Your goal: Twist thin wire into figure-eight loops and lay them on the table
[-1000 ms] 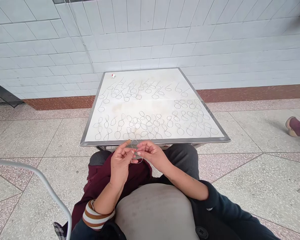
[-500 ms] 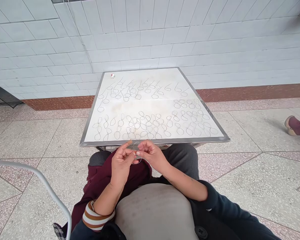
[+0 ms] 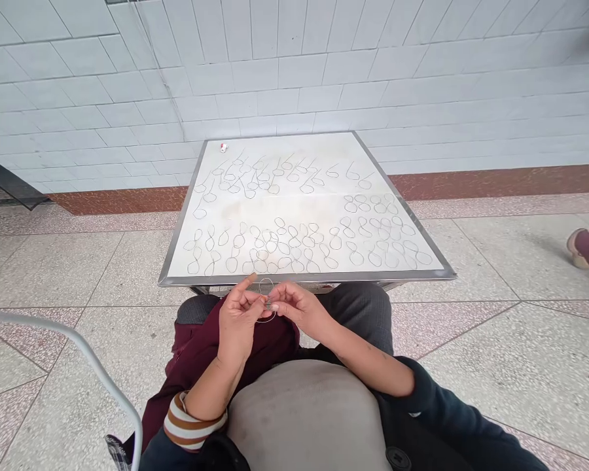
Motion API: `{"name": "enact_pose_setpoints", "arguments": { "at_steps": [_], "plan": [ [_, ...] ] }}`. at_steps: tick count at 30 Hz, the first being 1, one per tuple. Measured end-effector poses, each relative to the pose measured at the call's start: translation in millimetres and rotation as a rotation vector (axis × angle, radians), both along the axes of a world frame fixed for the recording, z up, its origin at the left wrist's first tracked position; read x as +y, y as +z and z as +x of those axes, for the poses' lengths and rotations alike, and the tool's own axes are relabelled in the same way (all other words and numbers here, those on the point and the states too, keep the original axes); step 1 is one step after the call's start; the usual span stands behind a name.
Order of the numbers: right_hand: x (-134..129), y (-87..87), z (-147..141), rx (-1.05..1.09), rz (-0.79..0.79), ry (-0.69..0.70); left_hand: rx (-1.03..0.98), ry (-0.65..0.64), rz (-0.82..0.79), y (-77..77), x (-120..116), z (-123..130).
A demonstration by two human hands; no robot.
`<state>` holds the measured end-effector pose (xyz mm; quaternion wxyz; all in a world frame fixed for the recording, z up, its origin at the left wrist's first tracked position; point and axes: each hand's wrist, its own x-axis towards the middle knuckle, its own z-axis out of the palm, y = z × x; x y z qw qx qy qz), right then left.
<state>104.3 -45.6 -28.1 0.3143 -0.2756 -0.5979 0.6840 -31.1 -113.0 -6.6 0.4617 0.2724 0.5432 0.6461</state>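
A thin wire loop is pinched between my two hands, in front of the table's near edge. My left hand grips it between thumb and fingertips, its index finger stretched out. My right hand pinches the same wire from the right, its thumb beside the left fingertips. Part of the loop shows above the fingers and part curves below them. On the white table lie several thin wire pieces: figure-eight shapes near the front and right, single loops with straight tails towards the back.
A small red and white object sits at the table's back left corner. A grey curved tube rises at the lower left. Another person's shoe is on the floor at the right. A tiled wall stands behind the table.
My right fingertips have shifted slightly down against the left ones, and a small greenish spot now shows between them. The camera view has moved slightly.
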Motion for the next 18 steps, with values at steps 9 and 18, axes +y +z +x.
{"name": "enact_pose_setpoints", "arguments": {
  "at_steps": [9,18],
  "plan": [
    [-3.2,0.8,-2.2,-0.097,0.07,-0.067,-0.028,0.025,0.021,-0.9,-0.9,-1.3],
    [-3.4,-6.7,-6.6,-0.072,0.049,-0.099,-0.051,0.002,0.026,-3.3,-0.5,-3.0]
  ]
}}
